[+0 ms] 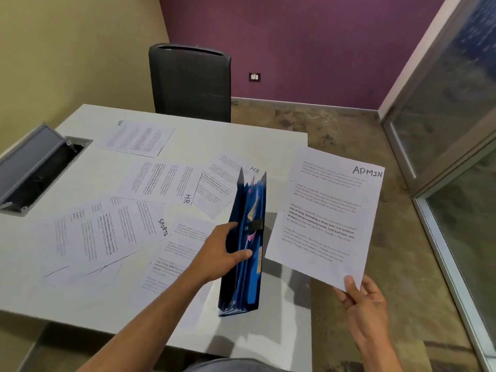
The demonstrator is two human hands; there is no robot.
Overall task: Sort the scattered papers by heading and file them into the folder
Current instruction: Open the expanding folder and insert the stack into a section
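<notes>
A blue expanding folder stands upright on the white table, its pockets open at the top with coloured tabs showing. My left hand grips its left side, thumb across the pockets. My right hand pinches the lower corner of a sheet headed ADMIN, held in the air to the right of the folder. Loose sheets lie on the table: three headed HR, one headed SPORTS, and one under my left forearm whose heading is hidden.
An open grey cable hatch sits in the table at the left. A black chair stands behind the table's far edge. The table's right edge runs just right of the folder; a glass partition is at the far right.
</notes>
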